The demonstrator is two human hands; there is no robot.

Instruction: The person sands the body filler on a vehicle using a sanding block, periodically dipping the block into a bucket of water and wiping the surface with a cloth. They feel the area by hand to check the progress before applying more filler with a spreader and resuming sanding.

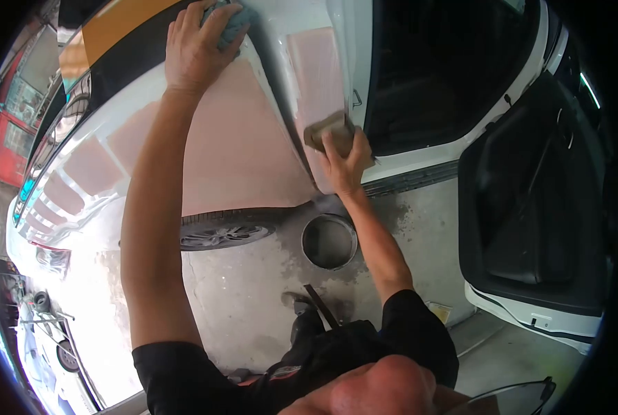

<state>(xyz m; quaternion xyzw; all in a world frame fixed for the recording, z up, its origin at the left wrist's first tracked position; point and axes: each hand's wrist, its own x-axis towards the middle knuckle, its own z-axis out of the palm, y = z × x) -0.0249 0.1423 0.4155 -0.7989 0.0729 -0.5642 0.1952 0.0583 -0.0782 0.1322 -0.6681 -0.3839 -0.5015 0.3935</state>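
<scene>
Centre frame, the right hand (345, 164) grips a block (326, 131) against the pink patch (316, 69) beside the door opening (447, 69). Upper left, the left hand (197, 50) closes its fingers on what looks like a cloth (234, 22) on the fender (240, 152). Keeping the block flat, pressure even, seems best.

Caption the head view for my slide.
Left hand holds a cloth, right hand a brown block, on a white car's pink-patched panel.
</scene>
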